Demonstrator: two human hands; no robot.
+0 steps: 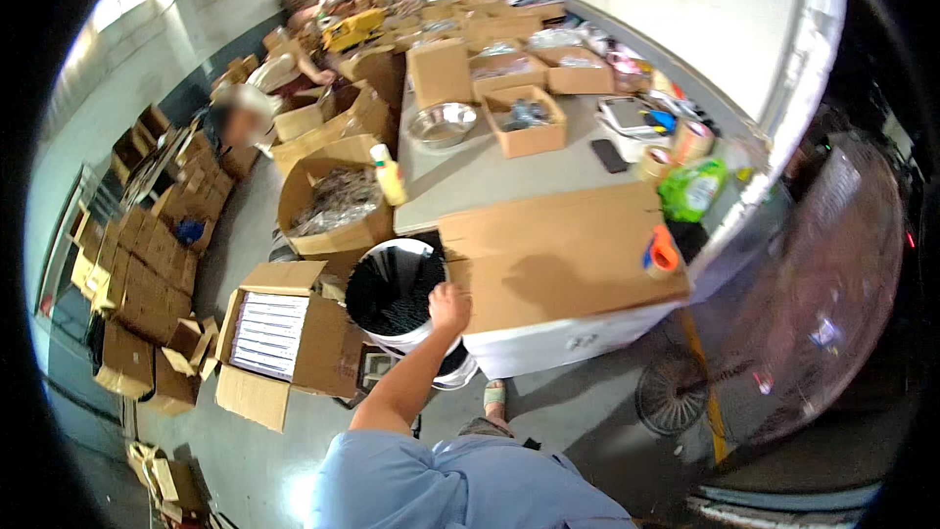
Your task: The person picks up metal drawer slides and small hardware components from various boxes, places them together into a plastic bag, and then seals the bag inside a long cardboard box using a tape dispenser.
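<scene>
My left hand [450, 308] reaches forward, its fingers curled together. It is over the right rim of a white bucket [406, 341], beside the left edge of a flat cardboard sheet [548, 245]. Whatever the fingers hold, if anything, is too small to make out. Many thin black pieces [392, 289] fill the bucket. The cardboard covers the top of a white box [578, 338]. On its right end sits an orange tape roll [663, 253] with a blue part. My right hand is out of view.
An open carton [264, 333] of white boxes stands left of the bucket, with a carton of clear bags [338, 201] behind. The grey table holds a metal bowl [441, 125] and a phone [608, 156]. A large fan [822, 304] stands right. Another person [245, 122] is far left.
</scene>
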